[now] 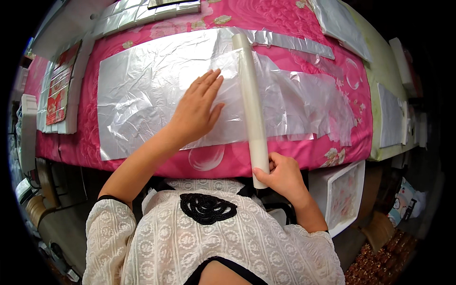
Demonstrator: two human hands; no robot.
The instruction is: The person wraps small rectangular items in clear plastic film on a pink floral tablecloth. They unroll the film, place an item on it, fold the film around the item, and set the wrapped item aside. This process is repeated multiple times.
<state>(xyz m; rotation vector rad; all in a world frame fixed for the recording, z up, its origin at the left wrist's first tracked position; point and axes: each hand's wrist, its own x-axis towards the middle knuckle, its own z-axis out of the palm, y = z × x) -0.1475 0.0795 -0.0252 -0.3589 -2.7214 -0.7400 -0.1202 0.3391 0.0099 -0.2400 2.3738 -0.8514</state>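
A long pale tube, like a roll or core, lies across a wide sheet of clear, shiny plastic film. My right hand grips its near end, which juts past the table's front edge. Flat over the film, left of the tube, my left hand has its fingers stretched out and holds nothing. Whether the palm presses on the film I cannot tell. To the right of the tube, more film lies thin and wrinkled, with a ragged right end. A narrow folded film strip sits beyond it.
A pink flowered cloth covers the table. Stacked plastic packs stand at the back left, with a red printed piece on another pile. Flat clear packs lie at the right. A white bin stands below the table's right front.
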